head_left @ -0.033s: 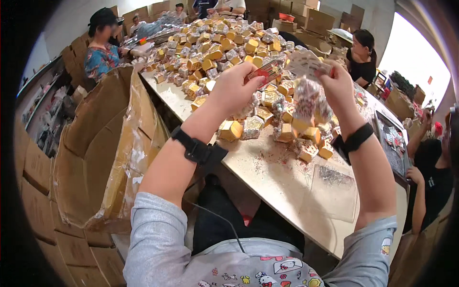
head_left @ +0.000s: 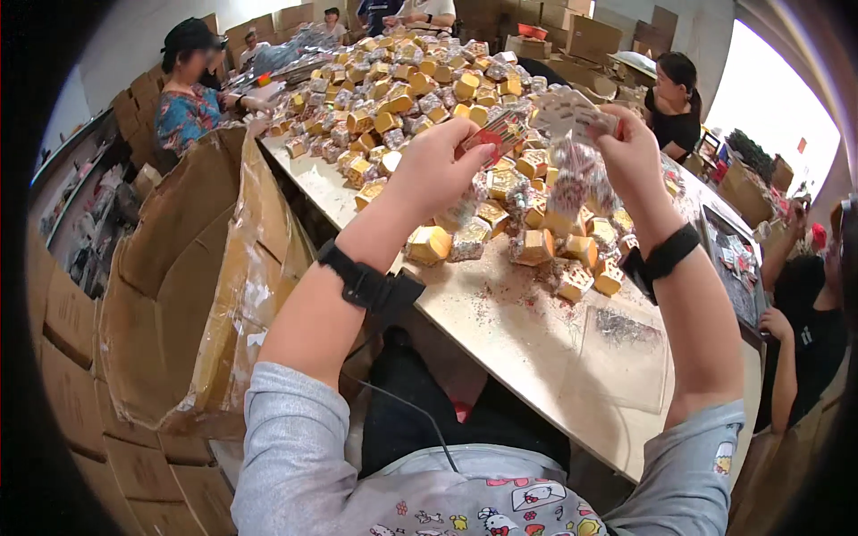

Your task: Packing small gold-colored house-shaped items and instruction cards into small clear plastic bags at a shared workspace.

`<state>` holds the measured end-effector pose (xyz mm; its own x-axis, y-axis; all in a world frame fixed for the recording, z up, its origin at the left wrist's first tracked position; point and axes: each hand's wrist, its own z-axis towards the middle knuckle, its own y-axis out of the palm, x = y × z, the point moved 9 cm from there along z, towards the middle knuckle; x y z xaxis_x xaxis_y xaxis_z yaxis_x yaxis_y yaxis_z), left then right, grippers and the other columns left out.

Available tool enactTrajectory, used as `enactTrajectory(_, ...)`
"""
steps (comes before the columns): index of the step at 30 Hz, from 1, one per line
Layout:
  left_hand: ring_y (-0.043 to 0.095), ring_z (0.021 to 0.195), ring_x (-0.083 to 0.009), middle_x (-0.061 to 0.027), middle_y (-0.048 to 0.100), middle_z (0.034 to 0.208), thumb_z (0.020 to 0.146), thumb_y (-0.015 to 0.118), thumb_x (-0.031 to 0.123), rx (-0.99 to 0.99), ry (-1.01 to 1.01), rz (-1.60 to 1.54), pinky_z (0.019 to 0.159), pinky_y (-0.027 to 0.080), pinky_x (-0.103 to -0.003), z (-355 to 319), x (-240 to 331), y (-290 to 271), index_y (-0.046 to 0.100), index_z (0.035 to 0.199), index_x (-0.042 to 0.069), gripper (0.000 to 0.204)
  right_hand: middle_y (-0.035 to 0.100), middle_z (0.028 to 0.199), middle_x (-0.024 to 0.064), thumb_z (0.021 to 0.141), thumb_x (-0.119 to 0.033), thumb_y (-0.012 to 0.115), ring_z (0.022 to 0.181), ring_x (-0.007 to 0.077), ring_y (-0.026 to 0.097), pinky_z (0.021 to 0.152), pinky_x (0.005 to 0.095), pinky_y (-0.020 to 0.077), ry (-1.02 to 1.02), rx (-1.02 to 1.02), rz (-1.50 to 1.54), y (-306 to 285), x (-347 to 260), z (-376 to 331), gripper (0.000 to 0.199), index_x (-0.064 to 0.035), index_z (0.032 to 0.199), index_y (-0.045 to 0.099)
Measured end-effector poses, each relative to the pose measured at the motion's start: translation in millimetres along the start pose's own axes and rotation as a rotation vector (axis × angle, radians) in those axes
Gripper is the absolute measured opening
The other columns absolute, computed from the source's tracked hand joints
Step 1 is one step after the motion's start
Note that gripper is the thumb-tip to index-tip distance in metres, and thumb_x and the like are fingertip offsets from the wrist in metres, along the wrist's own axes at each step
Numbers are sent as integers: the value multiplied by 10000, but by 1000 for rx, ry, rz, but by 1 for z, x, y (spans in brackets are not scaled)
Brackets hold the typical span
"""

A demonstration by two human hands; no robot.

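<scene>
Left hand (head_left: pixel 438 159), one: raised over the table at the end of a forearm slanting up and inward, back of the hand toward the camera, fingers curled and thumb laid forward, closed with little gap on a small stack of red-faced cards (head_left: pixel 504 134). Right hand (head_left: pixel 631 147), one: raised at nearly the same height, forearm steep, wrist bent inward, thumb and fingers pinched together on a spread of pale cards (head_left: pixel 570 111). Both card groups face each other between the hands, near but apart, above the heap of gold-based hexagonal pieces (head_left: pixel 430 244). Black wristbands (head_left: pixel 365 279), one per forearm. Glittery, clear-wrapped piece (head_left: pixel 576 183), below the right hand; whether the fingers touch it cannot be told. Pale table (head_left: pixel 500 326), beneath; clear flat sheet (head_left: pixel 626 371), lying near its front edge. Open cardboard carton (head_left: pixel 165 348), left of the table.
</scene>
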<state>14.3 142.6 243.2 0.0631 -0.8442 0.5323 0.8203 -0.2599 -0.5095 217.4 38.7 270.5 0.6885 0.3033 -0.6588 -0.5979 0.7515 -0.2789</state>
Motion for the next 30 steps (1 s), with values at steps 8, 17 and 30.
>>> enactTrajectory(8, 494, 550, -77, -28, 554, 750, 927, 273, 479, -462, -270, -783, 546, 410, -215, 2, 7, 41, 527, 1038, 5, 549, 605, 849, 31, 784, 37, 540, 756, 66, 542, 675, 199, 437, -81, -99, 182, -11, -34, 1, 207, 19, 989, 560)
enactTrajectory(17, 509, 682, -73, -4, 563, 804, 870, 511, 177, -393, -556, -1029, 644, 429, -209, -28, 17, 62, 554, 907, 44, 144, 588, 840, 110, 631, 126, 522, 781, 282, 582, 696, 345, 473, -527, -228, -244, 11, -97, -92, 292, -47, 860, 577)
enactTrajectory(30, 527, 658, -109, 6, 524, 696, 906, 427, 136, -206, -527, -1165, 638, 455, -259, -12, -25, 34, 496, 827, 79, 120, 574, 836, 93, 694, 26, 604, 746, 273, 574, 626, 340, 479, -393, -328, -200, 39, -30, -125, 209, -46, 889, 588)
